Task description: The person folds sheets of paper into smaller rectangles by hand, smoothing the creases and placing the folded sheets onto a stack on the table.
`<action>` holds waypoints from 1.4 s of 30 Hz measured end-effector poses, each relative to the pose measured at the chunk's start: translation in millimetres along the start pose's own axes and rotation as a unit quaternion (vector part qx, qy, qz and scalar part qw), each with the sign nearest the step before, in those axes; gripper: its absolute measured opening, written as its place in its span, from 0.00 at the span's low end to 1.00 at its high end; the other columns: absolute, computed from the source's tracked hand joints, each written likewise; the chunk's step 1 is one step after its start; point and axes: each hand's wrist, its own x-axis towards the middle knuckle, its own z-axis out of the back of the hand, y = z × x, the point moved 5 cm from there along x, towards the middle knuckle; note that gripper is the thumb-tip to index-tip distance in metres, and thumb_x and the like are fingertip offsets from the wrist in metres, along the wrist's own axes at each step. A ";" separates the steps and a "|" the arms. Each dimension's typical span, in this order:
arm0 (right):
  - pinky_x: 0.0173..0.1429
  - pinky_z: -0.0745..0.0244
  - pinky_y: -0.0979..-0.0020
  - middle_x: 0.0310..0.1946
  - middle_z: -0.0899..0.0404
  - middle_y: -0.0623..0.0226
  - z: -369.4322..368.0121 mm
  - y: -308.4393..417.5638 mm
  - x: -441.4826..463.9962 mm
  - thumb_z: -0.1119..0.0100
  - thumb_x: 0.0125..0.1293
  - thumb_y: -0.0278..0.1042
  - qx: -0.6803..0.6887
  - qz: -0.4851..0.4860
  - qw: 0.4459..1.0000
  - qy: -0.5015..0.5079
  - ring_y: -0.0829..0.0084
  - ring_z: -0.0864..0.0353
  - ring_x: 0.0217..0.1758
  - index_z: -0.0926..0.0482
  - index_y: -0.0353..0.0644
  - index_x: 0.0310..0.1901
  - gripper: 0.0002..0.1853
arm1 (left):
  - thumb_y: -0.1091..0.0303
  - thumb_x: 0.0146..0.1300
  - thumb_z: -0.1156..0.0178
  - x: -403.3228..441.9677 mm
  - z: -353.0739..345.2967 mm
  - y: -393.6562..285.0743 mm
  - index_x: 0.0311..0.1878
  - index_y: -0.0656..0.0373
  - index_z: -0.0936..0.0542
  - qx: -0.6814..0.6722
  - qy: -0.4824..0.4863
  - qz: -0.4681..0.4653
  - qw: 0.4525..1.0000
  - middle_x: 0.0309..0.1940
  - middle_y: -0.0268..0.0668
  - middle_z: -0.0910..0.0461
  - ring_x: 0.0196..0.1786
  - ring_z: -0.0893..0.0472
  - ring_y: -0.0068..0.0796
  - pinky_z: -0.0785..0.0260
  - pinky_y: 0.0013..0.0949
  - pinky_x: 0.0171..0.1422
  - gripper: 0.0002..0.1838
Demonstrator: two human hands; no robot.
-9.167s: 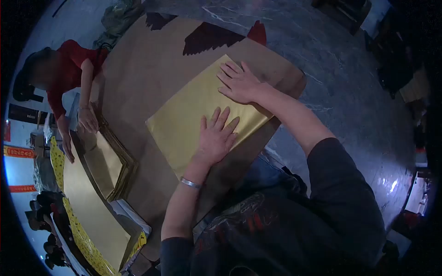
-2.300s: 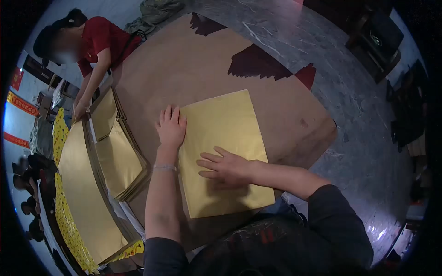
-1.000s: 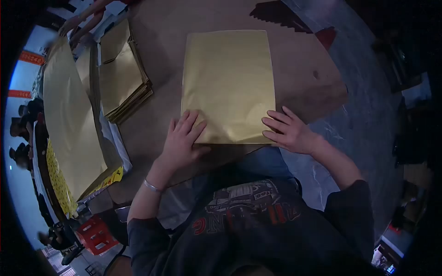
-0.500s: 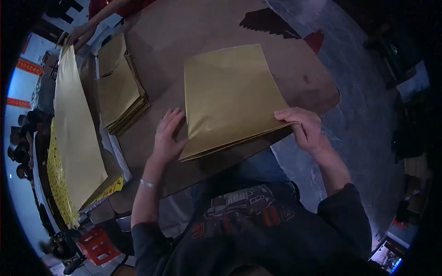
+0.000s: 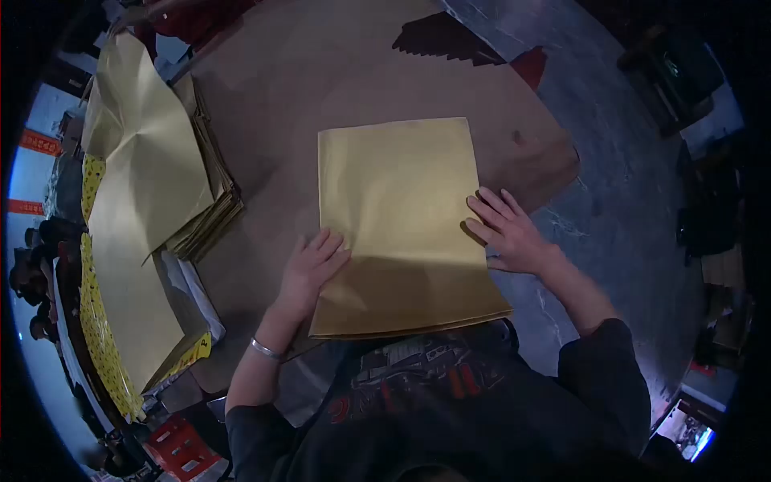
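A folded gold-coloured sheet (image 5: 393, 209), like paper or thin card, lies in front of me, its near end hanging over the table edge close to my shirt. Layers show along that near edge. My left hand (image 5: 315, 269) rests at the sheet's left side, fingertips lying on its surface. Against the right side is my right hand (image 5: 514, 239), fingers spread and the tips touching the edge. Neither hand is closed on the sheet.
A stack of similar folded sheets (image 5: 213, 221) stands on the brown tabletop (image 5: 265, 88) at left, partly covered by a large creased gold sheet (image 5: 140, 201). A dark jagged-edged piece (image 5: 442, 40) lies at the far side. A red plastic stool (image 5: 183, 450) is below left.
The folded sheet has come nearer to me and turned straighter. My right hand has let go of its near right corner and moved up the side. The large sheet at left has shifted over the stack.
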 end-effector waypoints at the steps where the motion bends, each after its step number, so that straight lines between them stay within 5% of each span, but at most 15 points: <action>1: 0.74 0.42 0.44 0.69 0.33 0.55 -2.8 2.2 1.7 0.24 0.42 0.38 -0.022 0.023 0.999 -0.007 0.52 0.39 0.76 0.24 0.47 0.57 0.35 | 0.67 0.61 0.45 -0.1 -0.2 0.6 0.56 0.52 0.19 0.003 -0.002 0.002 1.000 0.66 0.40 0.26 0.70 0.30 0.49 0.41 0.62 0.70 0.19; 6: 0.73 0.42 0.42 0.66 0.29 0.62 -10.8 3.3 -2.1 0.37 0.60 0.32 0.001 0.074 0.997 -0.016 0.57 0.35 0.74 0.21 0.50 0.55 0.19 | 0.68 0.60 0.43 1.3 0.8 4.2 0.53 0.52 0.18 0.008 0.010 -0.001 1.000 0.63 0.37 0.23 0.68 0.27 0.44 0.35 0.52 0.68 0.17; 8: 0.72 0.41 0.42 0.64 0.27 0.62 -12.0 6.0 -3.9 0.37 0.59 0.32 0.040 0.075 0.996 -0.033 0.56 0.32 0.72 0.20 0.48 0.53 0.18 | 0.68 0.60 0.42 3.2 0.6 7.2 0.52 0.52 0.17 -0.017 0.029 0.004 0.999 0.61 0.36 0.21 0.67 0.26 0.43 0.32 0.47 0.66 0.16; 12: 0.71 0.38 0.45 0.55 0.19 0.64 -12.6 -2.7 2.9 0.37 0.60 0.31 0.176 0.019 0.979 -0.098 0.57 0.23 0.64 0.19 0.44 0.47 0.13 | 0.68 0.64 0.40 10.0 25.1 -0.5 0.46 0.57 0.16 -0.127 -0.057 -0.029 0.990 0.44 0.43 0.15 0.50 0.16 0.43 0.25 0.39 0.53 0.09; 14: 0.62 0.29 0.55 0.42 0.15 0.60 -5.2 -3.3 9.0 0.37 0.62 0.30 0.170 -0.059 0.964 -0.197 0.57 0.16 0.46 0.19 0.40 0.42 0.08 | 0.64 0.64 0.37 13.0 24.8 9.9 0.43 0.62 0.16 -0.154 -0.042 0.170 0.973 0.37 0.45 0.14 0.45 0.16 0.48 0.25 0.43 0.49 0.11; 15: 0.62 0.29 0.55 0.42 0.15 0.60 -4.9 -0.5 16.2 0.37 0.62 0.30 0.170 -0.057 0.964 -0.197 0.57 0.16 0.46 0.19 0.40 0.42 0.08 | 0.58 0.62 0.33 17.2 20.8 21.6 0.46 0.64 0.18 -0.184 -0.029 0.238 0.953 0.36 0.48 0.15 0.43 0.17 0.53 0.25 0.46 0.48 0.18; 18: 0.39 0.29 0.57 0.24 0.22 0.52 -0.1 -8.1 28.9 0.37 0.64 0.30 0.179 -0.184 0.918 -0.302 0.50 0.22 0.29 0.21 0.38 0.31 0.06 | 0.55 0.59 0.31 26.5 12.4 33.2 0.48 0.65 0.19 -0.296 -0.090 0.351 0.884 0.39 0.49 0.16 0.44 0.19 0.55 0.26 0.46 0.49 0.23; 22: 0.36 0.30 0.56 0.23 0.25 0.51 -10.7 -15.2 37.4 0.38 0.65 0.30 0.164 -0.262 0.913 -0.266 0.48 0.24 0.28 0.24 0.38 0.29 0.08 | 0.54 0.55 0.29 39.0 32.4 22.5 0.50 0.63 0.19 -0.220 -0.104 0.258 0.935 0.42 0.44 0.18 0.47 0.21 0.52 0.28 0.46 0.51 0.25; 24: 0.34 0.30 0.57 0.21 0.27 0.51 -11.7 -20.0 35.0 0.41 0.68 0.30 0.169 -0.280 0.894 -0.306 0.50 0.25 0.26 0.26 0.37 0.29 0.10 | 0.59 0.53 0.29 44.4 36.4 13.6 0.49 0.59 0.18 -0.078 -0.084 0.072 0.991 0.44 0.37 0.18 0.51 0.23 0.46 0.30 0.44 0.53 0.22; 31: 0.30 0.31 0.66 0.22 0.26 0.55 -13.8 -23.6 18.6 0.48 0.74 0.33 0.221 -0.284 0.867 -0.344 0.63 0.26 0.23 0.27 0.36 0.35 0.10 | 0.69 0.47 0.30 26.8 12.1 28.1 0.39 0.54 0.17 -0.004 -0.127 0.071 0.989 0.44 0.30 0.16 0.56 0.22 0.39 0.32 0.43 0.54 0.13; 35: 0.33 0.29 0.68 0.26 0.22 0.56 -22.0 -38.1 -4.7 0.49 0.74 0.34 0.212 -0.265 0.887 -0.313 0.68 0.24 0.27 0.24 0.36 0.39 0.10 | 0.67 0.51 0.30 20.9 8.8 19.7 0.41 0.53 0.18 -0.025 -0.006 0.072 0.997 0.56 0.33 0.21 0.70 0.31 0.43 0.43 0.61 0.70 0.13; 36: 0.34 0.28 0.68 0.26 0.22 0.56 -20.6 -37.0 -4.5 0.49 0.75 0.34 0.214 -0.260 0.889 -0.309 0.69 0.23 0.28 0.23 0.35 0.41 0.10 | 0.60 0.54 0.29 19.6 4.7 20.3 0.51 0.52 0.19 -0.081 0.055 0.077 0.992 0.68 0.34 0.30 0.75 0.39 0.46 0.55 0.70 0.74 0.21; 42: 0.36 0.27 0.66 0.28 0.19 0.57 -16.4 -36.6 3.4 0.47 0.74 0.36 0.241 -0.340 0.866 -0.276 0.71 0.22 0.29 0.21 0.34 0.40 0.12 | 0.38 0.53 0.32 48.8 22.2 25.6 0.73 0.46 0.35 0.009 0.135 0.074 0.988 0.76 0.38 0.42 0.78 0.47 0.51 0.54 0.72 0.73 0.46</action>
